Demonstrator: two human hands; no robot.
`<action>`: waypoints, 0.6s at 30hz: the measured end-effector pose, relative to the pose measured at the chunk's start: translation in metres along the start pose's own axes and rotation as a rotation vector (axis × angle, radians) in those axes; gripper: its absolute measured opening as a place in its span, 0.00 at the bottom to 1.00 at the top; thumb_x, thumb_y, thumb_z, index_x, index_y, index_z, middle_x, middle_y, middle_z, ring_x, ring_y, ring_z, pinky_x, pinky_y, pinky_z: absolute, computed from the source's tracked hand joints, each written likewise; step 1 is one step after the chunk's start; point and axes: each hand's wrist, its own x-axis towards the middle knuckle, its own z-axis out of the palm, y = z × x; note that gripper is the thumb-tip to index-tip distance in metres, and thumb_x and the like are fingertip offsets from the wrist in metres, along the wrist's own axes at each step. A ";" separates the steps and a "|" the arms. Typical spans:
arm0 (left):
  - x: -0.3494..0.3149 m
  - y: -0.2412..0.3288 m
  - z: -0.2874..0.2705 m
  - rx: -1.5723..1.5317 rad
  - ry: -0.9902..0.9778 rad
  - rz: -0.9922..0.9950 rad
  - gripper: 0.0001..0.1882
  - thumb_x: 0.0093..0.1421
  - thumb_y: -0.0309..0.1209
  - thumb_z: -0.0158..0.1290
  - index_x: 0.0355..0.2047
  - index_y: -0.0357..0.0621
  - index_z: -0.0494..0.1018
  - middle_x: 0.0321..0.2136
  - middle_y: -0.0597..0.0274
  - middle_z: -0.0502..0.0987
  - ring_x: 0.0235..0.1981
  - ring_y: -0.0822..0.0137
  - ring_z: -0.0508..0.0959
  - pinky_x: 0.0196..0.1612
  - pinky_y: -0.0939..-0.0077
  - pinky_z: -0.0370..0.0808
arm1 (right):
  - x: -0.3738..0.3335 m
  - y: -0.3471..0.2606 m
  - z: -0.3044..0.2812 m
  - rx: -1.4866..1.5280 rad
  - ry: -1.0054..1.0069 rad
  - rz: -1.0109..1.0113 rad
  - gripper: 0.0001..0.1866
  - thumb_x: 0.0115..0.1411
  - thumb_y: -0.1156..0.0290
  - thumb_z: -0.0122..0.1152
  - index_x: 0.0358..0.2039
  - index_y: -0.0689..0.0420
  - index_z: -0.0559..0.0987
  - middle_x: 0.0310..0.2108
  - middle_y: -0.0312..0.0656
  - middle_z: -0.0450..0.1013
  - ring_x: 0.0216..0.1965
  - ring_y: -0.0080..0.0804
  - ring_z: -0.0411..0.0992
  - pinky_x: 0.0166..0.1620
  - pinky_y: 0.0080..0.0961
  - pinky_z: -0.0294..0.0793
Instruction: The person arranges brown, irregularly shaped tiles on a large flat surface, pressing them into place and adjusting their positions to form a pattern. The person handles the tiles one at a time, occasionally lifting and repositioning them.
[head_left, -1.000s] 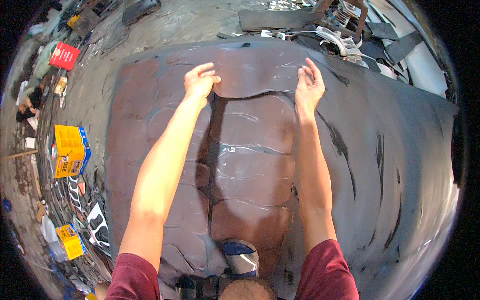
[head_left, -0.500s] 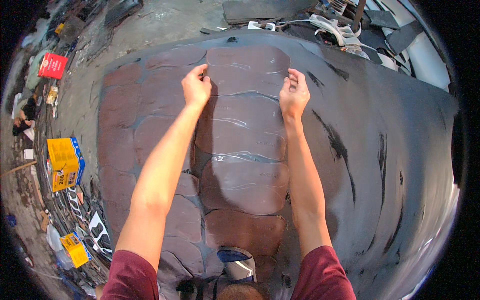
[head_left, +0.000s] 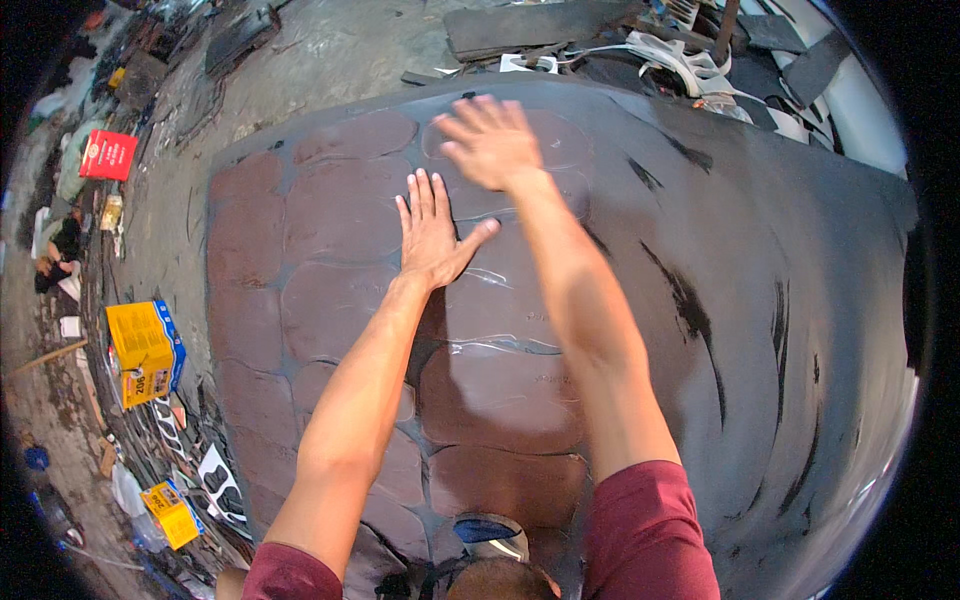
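Flat brown pieces with rounded, wavy outlines (head_left: 505, 490) lie in close columns on a large dark grey sheet (head_left: 740, 260). My left hand (head_left: 437, 235) is open and flat on the brown pieces near the upper middle, its fingers pointing away from me and thumb out to the right. Farther off and to the right, my right hand (head_left: 488, 145) is open over the far end of the middle column, fingers spread and blurred. Whether its palm touches the surface I cannot tell. Neither hand holds anything. My right forearm hides part of the middle column.
On the ground at left are a yellow and blue box (head_left: 145, 350), a smaller yellow box (head_left: 172, 515) and a red box (head_left: 107, 155). White cut-out scraps (head_left: 222, 485) lie between them. Beyond the sheet's far edge are dark offcuts (head_left: 540, 28) and white strips (head_left: 690, 65).
Both hands have gone from loosely curled, at either side of the far brown piece, to spread open. My left hand came nearer and rightward; my right hand moved left and farther away.
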 end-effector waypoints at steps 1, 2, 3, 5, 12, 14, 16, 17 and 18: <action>-0.005 -0.008 -0.001 0.014 -0.010 -0.025 0.65 0.60 0.74 0.47 0.75 0.28 0.39 0.76 0.35 0.34 0.78 0.46 0.30 0.76 0.45 0.29 | -0.015 0.009 -0.008 0.053 0.059 0.126 0.35 0.69 0.34 0.45 0.71 0.33 0.67 0.77 0.37 0.53 0.78 0.43 0.45 0.75 0.52 0.40; -0.006 -0.005 -0.004 0.016 -0.010 -0.033 0.66 0.59 0.75 0.47 0.75 0.28 0.38 0.76 0.35 0.34 0.78 0.46 0.30 0.76 0.45 0.29 | -0.036 0.017 -0.011 0.049 0.193 0.296 0.38 0.66 0.32 0.49 0.72 0.36 0.67 0.77 0.45 0.53 0.77 0.47 0.45 0.75 0.51 0.42; 0.000 0.008 -0.006 0.008 -0.004 -0.024 0.67 0.59 0.76 0.46 0.75 0.28 0.38 0.77 0.35 0.34 0.78 0.46 0.30 0.76 0.45 0.28 | -0.056 0.028 -0.009 0.047 0.269 0.436 0.41 0.66 0.31 0.49 0.73 0.38 0.64 0.76 0.52 0.51 0.78 0.51 0.44 0.75 0.51 0.42; 0.007 0.027 -0.015 0.009 -0.058 -0.047 0.66 0.59 0.74 0.48 0.75 0.29 0.40 0.77 0.37 0.36 0.78 0.45 0.33 0.77 0.45 0.28 | -0.090 0.021 0.001 0.036 0.334 0.565 0.43 0.68 0.35 0.48 0.74 0.51 0.61 0.76 0.56 0.49 0.77 0.56 0.43 0.76 0.53 0.41; -0.082 -0.058 -0.079 -0.162 0.322 0.219 0.39 0.63 0.49 0.62 0.71 0.52 0.64 0.76 0.43 0.48 0.78 0.47 0.46 0.76 0.46 0.47 | -0.216 -0.063 -0.026 0.082 0.114 0.423 0.42 0.70 0.43 0.52 0.74 0.57 0.59 0.77 0.54 0.49 0.78 0.52 0.45 0.76 0.54 0.42; -0.154 -0.091 -0.134 -0.018 0.249 0.271 0.35 0.61 0.45 0.64 0.68 0.54 0.69 0.76 0.49 0.52 0.77 0.48 0.49 0.76 0.48 0.50 | -0.245 -0.055 -0.024 -0.033 0.092 0.443 0.40 0.71 0.44 0.52 0.74 0.56 0.60 0.77 0.52 0.49 0.78 0.51 0.46 0.75 0.59 0.41; -0.240 -0.149 -0.186 0.092 0.212 0.224 0.29 0.63 0.37 0.63 0.65 0.54 0.73 0.74 0.52 0.58 0.76 0.50 0.55 0.75 0.53 0.54 | -0.246 -0.051 -0.021 -0.135 0.087 0.456 0.37 0.74 0.46 0.45 0.75 0.53 0.58 0.78 0.47 0.50 0.78 0.48 0.47 0.74 0.62 0.40; -0.289 -0.179 -0.215 0.173 0.165 0.161 0.27 0.63 0.34 0.63 0.63 0.53 0.74 0.74 0.52 0.59 0.75 0.50 0.56 0.75 0.53 0.56 | -0.250 -0.044 -0.011 -0.149 0.113 0.467 0.35 0.75 0.46 0.43 0.76 0.49 0.58 0.78 0.43 0.50 0.78 0.46 0.47 0.74 0.64 0.40; -0.344 -0.208 -0.246 0.264 0.135 0.095 0.27 0.61 0.32 0.64 0.61 0.51 0.75 0.73 0.52 0.59 0.75 0.49 0.56 0.74 0.53 0.57 | -0.250 -0.044 -0.006 -0.099 0.119 0.485 0.33 0.75 0.46 0.41 0.76 0.45 0.58 0.78 0.40 0.50 0.78 0.45 0.47 0.74 0.64 0.39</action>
